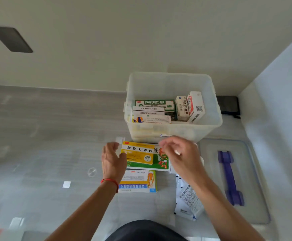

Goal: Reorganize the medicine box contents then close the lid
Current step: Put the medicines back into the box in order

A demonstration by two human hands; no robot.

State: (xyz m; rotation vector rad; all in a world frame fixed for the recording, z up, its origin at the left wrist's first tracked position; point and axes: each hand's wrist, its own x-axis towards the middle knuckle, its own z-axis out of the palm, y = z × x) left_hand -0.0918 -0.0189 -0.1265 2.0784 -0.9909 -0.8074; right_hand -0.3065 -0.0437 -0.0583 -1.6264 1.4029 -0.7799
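Observation:
A clear plastic medicine box [173, 133] stands open on the floor by the wall, with several medicine cartons [154, 110] stacked and standing inside. In front of it lies a yellow carton [138, 153] on top of a green-and-white carton [160, 164]. My left hand [113, 159] rests at the yellow carton's left end, fingers spread, thumb touching it. My right hand [181, 155] hovers over the right end of the cartons, fingers loosely curled, holding nothing I can see. Closer to me lie a blue-and-white carton [138, 183] and a white sachet pack [187, 199].
The box's clear lid [256, 185] with a purple handle [230, 176] lies flat on the floor to the right. A dark pouch [228, 105] sits behind the box in the corner. A pale wall runs along the right side. My dark-clothed knee [147, 230] is at the bottom.

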